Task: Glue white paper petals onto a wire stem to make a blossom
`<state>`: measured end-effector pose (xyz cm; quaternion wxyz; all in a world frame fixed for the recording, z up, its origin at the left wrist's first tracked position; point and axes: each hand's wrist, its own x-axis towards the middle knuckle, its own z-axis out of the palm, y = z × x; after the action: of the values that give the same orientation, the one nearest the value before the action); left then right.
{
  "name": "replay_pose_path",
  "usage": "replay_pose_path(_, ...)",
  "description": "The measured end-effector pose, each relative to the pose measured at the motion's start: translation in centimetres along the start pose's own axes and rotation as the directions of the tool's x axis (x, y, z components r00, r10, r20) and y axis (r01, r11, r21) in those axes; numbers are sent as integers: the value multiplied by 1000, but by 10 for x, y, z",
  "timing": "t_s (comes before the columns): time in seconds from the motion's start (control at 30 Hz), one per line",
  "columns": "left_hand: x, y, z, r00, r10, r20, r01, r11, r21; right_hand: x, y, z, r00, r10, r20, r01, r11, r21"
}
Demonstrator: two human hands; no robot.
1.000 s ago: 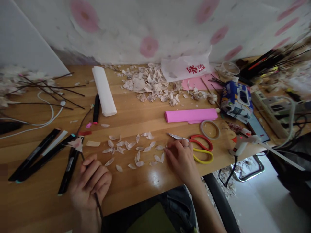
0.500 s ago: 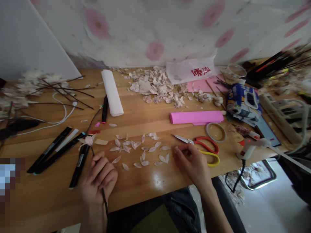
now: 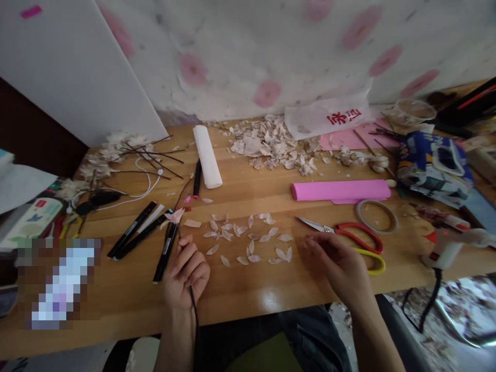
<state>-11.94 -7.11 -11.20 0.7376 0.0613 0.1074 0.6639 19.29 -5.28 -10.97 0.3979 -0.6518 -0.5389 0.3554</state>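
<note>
On my feed the view has swung left, and the right hand [image 3: 337, 263] has eased slightly away from the loose petals [image 3: 284, 237], beside the scissors [image 3: 312, 224]. I take it the petals stay within easy reach. I see the hands well apart: the left hand [image 3: 188, 271] is closed around the dark stem [image 3: 195, 310]; the right fingertips draw together, though I can't tell whether they pinch anything. The paper flower [image 3: 175, 216], pale pink with pointed petals, tops the stem near the marker pen [image 3: 165, 256].
</note>
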Motion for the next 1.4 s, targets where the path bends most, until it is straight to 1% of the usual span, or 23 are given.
replay_pose_path(0.13,-5,10,9,999,44,-5,-43,996,78,-1,-3,-1,1000,-21,7,21,999,38)
replay_pose_path(0.27,-13,15,24,995,98,-12,-94,974,205,1,-11,0,998,-70,-4,70,996,62)
replay_pose_path(0.37,-22,14,33,990,133,-44,-111,935,336,1,-17,-1,997,-83,-11,83,994,64)
replay_pose_path(0.47,-29,8,41,981,173,-88,-116,885,452,2,-26,-2,997,-83,-2,82,991,104)
replay_pose_path(0.57,-30,0,50,972,199,-125,-101,834,542,11,-46,-4,994,-112,-19,114,975,193)
replay_pose_path(0.67,-25,-10,62,971,202,-131,-84,793,603,20,-79,-3,980,-179,-81,195,933,301)
replay_pose_path(0.73,-20,-17,71,972,197,-129,-73,771,632,21,-99,0,966,-230,-118,258,892,372)
replay_pose_path(0.8,-18,-26,80,982,158,-104,-58,774,630,17,-113,7,945,-287,-153,326,826,460)
replay_pose_path(0.87,-18,-34,89,993,89,-81,-19,781,625,10,-120,18,923,-339,-181,380,735,562)
replay_pose_path(0.93,-21,-42,96,998,25,-63,18,789,614,2,-121,30,912,-372,-172,391,664,638)
replay_pose_path(0.97,-23,-45,99,998,-2,-57,36,796,604,0,-121,34,912,-377,-159,383,650,656)
replay_pose_path(1.07,-30,-52,103,995,-83,-55,99,813,573,-5,-121,40,913,-380,-148,382,669,638)
replay_pose_path(1.23,-34,-58,102,976,-207,-64,208,817,538,-4,-124,40,899,-408,-158,414,676,609)
replay_pose_path(1.3,-35,-59,102,972,-230,-53,223,819,529,-5,-124,40,898,-416,-145,413,681,605)
replay_pose_path(1.4,-33,-61,103,970,-241,-7,207,818,537,-5,-122,40,889,-436,-136,429,694,578)
